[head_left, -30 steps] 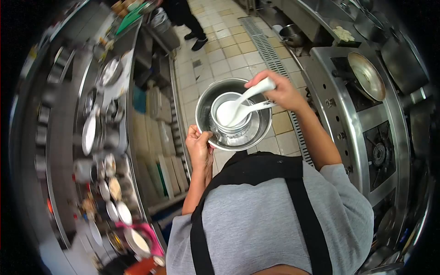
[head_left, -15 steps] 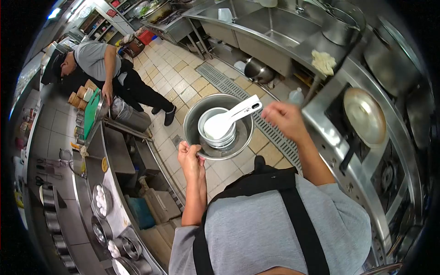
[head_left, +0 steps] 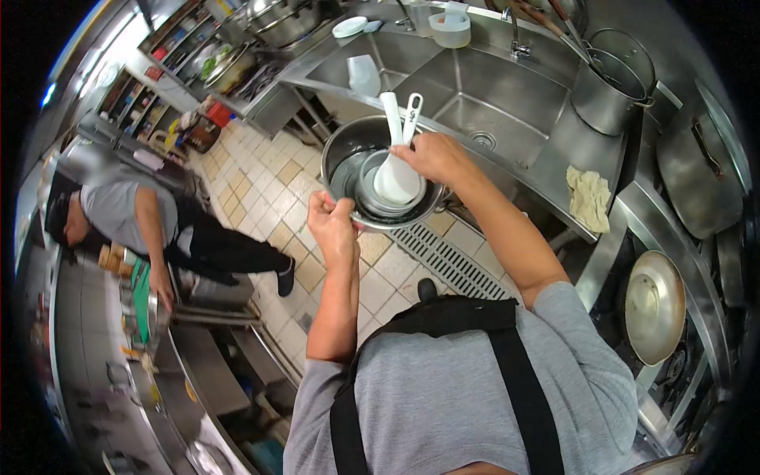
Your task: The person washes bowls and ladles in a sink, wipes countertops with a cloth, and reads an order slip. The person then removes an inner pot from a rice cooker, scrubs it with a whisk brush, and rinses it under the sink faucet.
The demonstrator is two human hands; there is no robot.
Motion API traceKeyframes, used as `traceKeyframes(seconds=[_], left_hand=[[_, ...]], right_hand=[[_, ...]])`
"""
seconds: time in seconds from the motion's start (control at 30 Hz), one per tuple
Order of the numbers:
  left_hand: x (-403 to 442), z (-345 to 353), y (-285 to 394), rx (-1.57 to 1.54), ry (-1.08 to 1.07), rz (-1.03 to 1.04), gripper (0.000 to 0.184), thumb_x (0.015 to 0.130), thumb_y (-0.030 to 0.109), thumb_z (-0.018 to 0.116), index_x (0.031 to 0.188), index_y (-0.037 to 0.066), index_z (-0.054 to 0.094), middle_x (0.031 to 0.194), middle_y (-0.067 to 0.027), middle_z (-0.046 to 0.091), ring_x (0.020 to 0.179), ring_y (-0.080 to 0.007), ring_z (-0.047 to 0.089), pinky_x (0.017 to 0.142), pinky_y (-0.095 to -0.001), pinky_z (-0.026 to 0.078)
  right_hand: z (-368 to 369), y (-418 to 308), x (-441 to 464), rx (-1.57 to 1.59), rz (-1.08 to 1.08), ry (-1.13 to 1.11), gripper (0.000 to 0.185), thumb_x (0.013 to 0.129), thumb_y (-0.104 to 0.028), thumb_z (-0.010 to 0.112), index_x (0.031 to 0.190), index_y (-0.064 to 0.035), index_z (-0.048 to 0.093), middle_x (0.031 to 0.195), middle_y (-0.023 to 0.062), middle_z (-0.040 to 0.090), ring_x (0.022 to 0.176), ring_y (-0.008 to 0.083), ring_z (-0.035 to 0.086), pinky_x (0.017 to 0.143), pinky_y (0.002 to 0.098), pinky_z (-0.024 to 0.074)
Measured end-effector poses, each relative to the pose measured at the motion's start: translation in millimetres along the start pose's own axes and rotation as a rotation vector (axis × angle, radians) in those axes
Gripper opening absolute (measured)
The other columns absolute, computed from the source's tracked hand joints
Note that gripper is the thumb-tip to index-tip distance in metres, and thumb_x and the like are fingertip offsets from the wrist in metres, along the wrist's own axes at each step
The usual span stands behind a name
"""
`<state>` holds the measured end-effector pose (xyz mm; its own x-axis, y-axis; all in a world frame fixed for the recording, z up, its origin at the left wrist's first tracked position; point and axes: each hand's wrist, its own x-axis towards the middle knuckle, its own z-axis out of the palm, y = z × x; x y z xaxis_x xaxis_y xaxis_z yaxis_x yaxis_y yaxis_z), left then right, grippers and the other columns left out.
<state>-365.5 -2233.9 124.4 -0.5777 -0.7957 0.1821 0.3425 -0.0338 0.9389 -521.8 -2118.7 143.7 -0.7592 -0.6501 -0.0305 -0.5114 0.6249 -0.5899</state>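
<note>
A deep round metal bowl [head_left: 339, 142] is in front of me, tilted slightly. My left hand [head_left: 332, 226] is closed on its near left rim. Inside stands a stack of small bowls [head_left: 372, 199], nested in one another. Two white serving spoons [head_left: 397, 180] lie on the stack, their handles sticking up past the far rim; one handle has a hole at its end. With closed fingers, my right hand [head_left: 434, 158] pinches a white spoon low on its handle, just above the bowl's right side. The fingertips are partly hidden behind the handle.
Beyond the bowl is a steel double sink [head_left: 507, 103] with a white container [head_left: 364, 75] on its front edge. A tall pot [head_left: 608, 95] and a cloth [head_left: 588, 199] are right of it, near a stove with a pan [head_left: 655, 309]. A co-worker [head_left: 131, 222] stands at the left counter.
My right hand has come in from the right and taken hold of a spoon handle. The handles now point up and show apart. My view and the bowl have turned toward the sink.
</note>
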Motion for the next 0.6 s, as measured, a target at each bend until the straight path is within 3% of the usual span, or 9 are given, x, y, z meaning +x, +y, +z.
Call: traceKeyframes(seconds=[0.07, 0.3, 0.33, 0.43, 0.47, 0.5, 0.57, 0.6], left_hand=[[50, 30, -9, 0.01, -0.072, -0.038, 0.021, 0.068, -0.009, 0.052, 0.071, 0.008, 0.041, 0.059, 0.0011, 0.045, 0.039, -0.0059, 0.039, 0.031, -0.0209, 0.032], [211, 165, -60, 0.155, -0.379, -0.101, 0.016, 0.068, -0.007, 0.054, 0.072, 0.004, 0.043, 0.06, -0.0016, 0.047, 0.039, -0.0087, 0.044, 0.032, -0.0208, 0.036], [231, 184, -74, 0.206, -0.422, -0.077, 0.015, 0.068, -0.003, 0.057, 0.071, 0.003, 0.044, 0.059, -0.0046, 0.05, 0.039, -0.0121, 0.047, 0.034, -0.0246, 0.038], [277, 241, -112, 0.606, -0.559, 0.133, 0.015, 0.067, 0.004, 0.059, 0.071, 0.003, 0.045, 0.06, -0.0112, 0.055, 0.04, -0.0188, 0.053, 0.04, -0.0311, 0.043], [285, 256, -124, 0.695, -0.601, 0.275, 0.014, 0.067, 0.005, 0.06, 0.072, 0.003, 0.046, 0.061, -0.0131, 0.056, 0.044, -0.0228, 0.054, 0.043, -0.0339, 0.044], [289, 277, -133, 0.782, -0.64, 0.428, 0.015, 0.067, 0.007, 0.06, 0.072, 0.002, 0.047, 0.062, -0.0151, 0.057, 0.048, -0.0268, 0.056, 0.046, -0.0366, 0.046], [293, 316, -150, 0.963, -0.728, 0.742, 0.016, 0.068, 0.011, 0.061, 0.072, 0.001, 0.049, 0.063, -0.0191, 0.059, 0.056, -0.0349, 0.059, 0.052, -0.0422, 0.049], [293, 332, -155, 1.025, -0.82, 0.707, 0.019, 0.068, 0.015, 0.063, 0.074, 0.001, 0.05, 0.067, -0.0218, 0.06, 0.062, -0.0394, 0.059, 0.058, -0.0454, 0.049]], right_hand=[[-16, 0, 43, -0.014, 0.049, 0.048, 0.052, 0.083, -0.049, 0.051, 0.09, 0.0, 0.066, 0.094, 0.0227, 0.062, 0.089, 0.0355, 0.061, 0.078, 0.0416, 0.0474], [-14, 87, 184, -0.21, 0.042, 0.769, 0.052, 0.085, -0.046, 0.049, 0.086, 0.0047, 0.063, 0.097, 0.026, 0.057, 0.089, 0.041, 0.057, 0.077, 0.0472, 0.0453], [-16, 104, 203, -0.187, 0.063, 0.769, 0.047, 0.086, -0.043, 0.05, 0.092, 0.0027, 0.061, 0.101, 0.026, 0.055, 0.087, 0.0411, 0.056, 0.076, 0.0488, 0.0446], [-4, 154, 269, 0.223, 0.078, 0.818, 0.043, 0.087, -0.041, 0.048, 0.102, -0.0013, 0.057, 0.105, 0.0255, 0.054, 0.089, 0.0413, 0.054, 0.075, 0.0495, 0.0442], [0, 172, 277, 0.222, -0.04, 0.814, 0.039, 0.091, -0.037, 0.042, 0.111, -0.0049, 0.05, 0.105, 0.0242, 0.054, 0.095, 0.0411, 0.053, 0.08, 0.0487, 0.043], [4, 191, 297, 0.419, -0.004, 0.832, 0.037, 0.092, -0.036, 0.042, 0.111, -0.0047, 0.05, 0.104, 0.0205, 0.055, 0.094, 0.0369, 0.054, 0.08, 0.0457, 0.0434], [38, 238, 343, 0.833, 0.079, 0.861, 0.034, 0.094, -0.032, 0.04, 0.112, -0.0044, 0.051, 0.1, 0.0129, 0.057, 0.092, 0.0286, 0.056, 0.081, 0.0397, 0.0442], [48, 239, 357, 1.469, -0.013, 0.826, 0.026, 0.094, -0.027, 0.042, 0.109, -0.0081, 0.053, 0.102, 0.0052, 0.053, 0.096, 0.0212, 0.052, 0.084, 0.0346, 0.0423]])
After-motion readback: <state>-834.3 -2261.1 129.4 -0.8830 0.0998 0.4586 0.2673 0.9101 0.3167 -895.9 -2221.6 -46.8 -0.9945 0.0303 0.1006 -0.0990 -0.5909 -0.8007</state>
